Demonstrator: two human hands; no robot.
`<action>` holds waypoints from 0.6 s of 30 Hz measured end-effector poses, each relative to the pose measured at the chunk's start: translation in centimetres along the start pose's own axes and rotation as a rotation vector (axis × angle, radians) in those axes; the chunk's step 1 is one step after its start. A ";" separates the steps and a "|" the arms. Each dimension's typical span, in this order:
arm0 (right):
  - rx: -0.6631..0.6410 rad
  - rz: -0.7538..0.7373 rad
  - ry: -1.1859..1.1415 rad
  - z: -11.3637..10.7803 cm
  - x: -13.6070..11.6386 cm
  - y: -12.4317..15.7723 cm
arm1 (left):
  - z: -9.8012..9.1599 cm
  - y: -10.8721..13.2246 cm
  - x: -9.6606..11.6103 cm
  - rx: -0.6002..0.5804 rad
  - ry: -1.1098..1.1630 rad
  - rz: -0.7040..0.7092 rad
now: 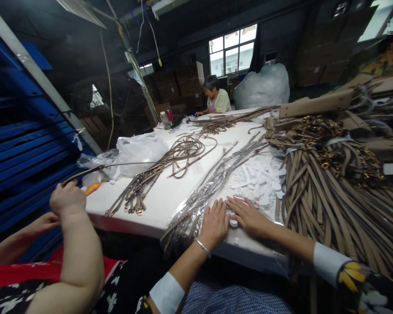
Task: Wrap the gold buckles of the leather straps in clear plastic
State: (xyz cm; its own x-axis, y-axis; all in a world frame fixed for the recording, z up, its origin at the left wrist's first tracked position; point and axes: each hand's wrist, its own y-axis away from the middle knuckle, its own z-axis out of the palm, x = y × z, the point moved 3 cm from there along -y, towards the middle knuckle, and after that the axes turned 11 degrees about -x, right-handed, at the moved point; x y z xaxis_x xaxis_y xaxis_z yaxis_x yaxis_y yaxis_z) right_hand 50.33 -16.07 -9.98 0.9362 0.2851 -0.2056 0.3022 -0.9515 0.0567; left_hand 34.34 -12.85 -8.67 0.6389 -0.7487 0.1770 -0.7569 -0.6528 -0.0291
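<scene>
My left hand (215, 223) lies flat, fingers stretched out, at the front edge of the white table (157, 205). It touches the end of a pile of brown straps in clear plastic sleeves (199, 196). Close beside it, my right hand (249, 216) rests with its fingers extended towards the left one; what lies beneath its fingertips is hidden. A small white piece (233, 223) shows between the two hands. Just beyond my right hand spreads a heap of white paper tags (260, 176).
A big pile of brown straps with gold buckles (314, 187) covers the right side. Loose buckled straps (170, 161) lie left of centre, near white plastic bags (137, 150). At left a co-worker's hand (68, 198) holds a strap, near an orange-handled tool (92, 188). Another person (221, 100) sits at the far end.
</scene>
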 end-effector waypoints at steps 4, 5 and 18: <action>0.095 -0.022 -0.019 -1.2 0.3 0.5 | -0.8 1.4 -0.3 0.082 0.058 0.012; 0.137 -0.036 -0.016 -1.2 0.1 0.8 | -0.9 1.9 -0.3 0.115 0.059 0.008; -0.079 0.350 -0.349 -5.4 -1.5 -0.7 | 4.1 1.6 -2.9 0.369 0.020 0.178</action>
State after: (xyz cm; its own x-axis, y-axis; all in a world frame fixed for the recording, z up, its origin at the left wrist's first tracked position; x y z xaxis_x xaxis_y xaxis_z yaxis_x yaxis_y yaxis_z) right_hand 49.64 -15.22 -4.39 0.8723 -0.1180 -0.4746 0.0061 -0.9677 0.2519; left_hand 31.81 -12.18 -13.30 0.4970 -0.8536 0.1562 -0.7530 -0.5137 -0.4112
